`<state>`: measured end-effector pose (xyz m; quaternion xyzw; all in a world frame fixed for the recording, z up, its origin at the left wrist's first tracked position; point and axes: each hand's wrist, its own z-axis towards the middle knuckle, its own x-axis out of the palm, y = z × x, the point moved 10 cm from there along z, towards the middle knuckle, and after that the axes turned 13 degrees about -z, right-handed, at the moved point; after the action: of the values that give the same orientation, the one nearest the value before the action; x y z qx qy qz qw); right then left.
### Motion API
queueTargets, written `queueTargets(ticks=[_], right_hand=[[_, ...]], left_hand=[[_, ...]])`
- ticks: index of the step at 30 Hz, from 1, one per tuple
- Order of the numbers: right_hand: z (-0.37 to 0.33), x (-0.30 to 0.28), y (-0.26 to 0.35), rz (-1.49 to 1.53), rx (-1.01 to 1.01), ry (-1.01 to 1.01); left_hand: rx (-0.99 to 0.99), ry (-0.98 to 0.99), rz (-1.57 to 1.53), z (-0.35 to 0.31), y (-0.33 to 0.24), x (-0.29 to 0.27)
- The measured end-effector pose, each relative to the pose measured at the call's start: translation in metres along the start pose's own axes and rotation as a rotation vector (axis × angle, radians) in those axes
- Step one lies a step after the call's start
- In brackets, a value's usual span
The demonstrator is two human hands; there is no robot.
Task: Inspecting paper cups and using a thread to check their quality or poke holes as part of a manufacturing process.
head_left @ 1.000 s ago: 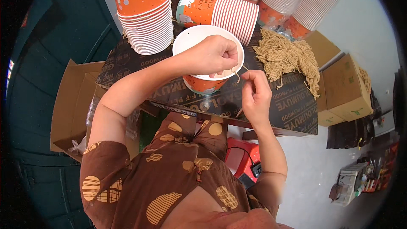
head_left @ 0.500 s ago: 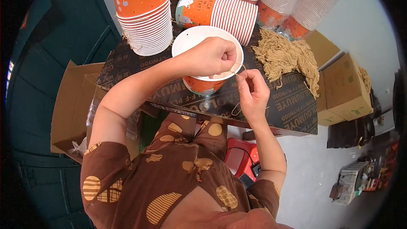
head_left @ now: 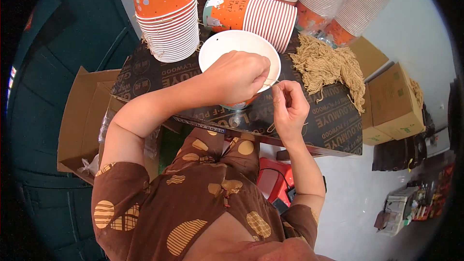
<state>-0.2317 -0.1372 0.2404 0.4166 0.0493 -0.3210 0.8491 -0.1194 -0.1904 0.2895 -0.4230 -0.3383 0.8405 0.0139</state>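
An orange paper bucket (head_left: 232, 50) with a white inside stands on a dark plywood board (head_left: 333, 125). My left hand (head_left: 238, 78) lies across its near rim, fingers closed on the rim and on a thin tan string. My right hand (head_left: 289, 108) is just to the right of the bucket, fingers pinched on the same string (head_left: 272, 81), whose loose end loops down below the hand. A heap of tan strings (head_left: 328, 65) lies on the board to the right of the bucket.
Stacks of orange paper buckets (head_left: 166, 14) stand and lie along the board's far side. Open cardboard box (head_left: 84, 116) at left, closed cartons (head_left: 394, 101) at right. A red object (head_left: 273, 181) sits on the floor under the board.
The right hand has moved slightly left and closer to the bucket rim, drawing the string toward the left hand. The left hand stays on the rim.
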Motion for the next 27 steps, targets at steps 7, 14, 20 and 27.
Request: queueTargets(ticks=[7, 14, 20, 27], right_hand=[[-0.0023, -0.0014, 0.0007, 0.018, 0.036, -0.012], [-0.0018, 0.0016, 0.002, 0.086, 0.024, -0.024], [-0.0002, 0.0035, 0.0015, 0.11, 0.054, -0.012], [-0.0003, 0.0035, -0.0043, 0.093, 0.099, -0.019]], left_hand=[[0.023, -0.006, -0.034, -0.0038, -0.0042, 0.0042], [0.075, 0.019, -0.042, -0.005, -0.0088, 0.0063], [0.108, 0.034, -0.063, -0.006, -0.0091, 0.0089], [0.115, 0.028, -0.106, -0.0066, -0.01, 0.0075]])
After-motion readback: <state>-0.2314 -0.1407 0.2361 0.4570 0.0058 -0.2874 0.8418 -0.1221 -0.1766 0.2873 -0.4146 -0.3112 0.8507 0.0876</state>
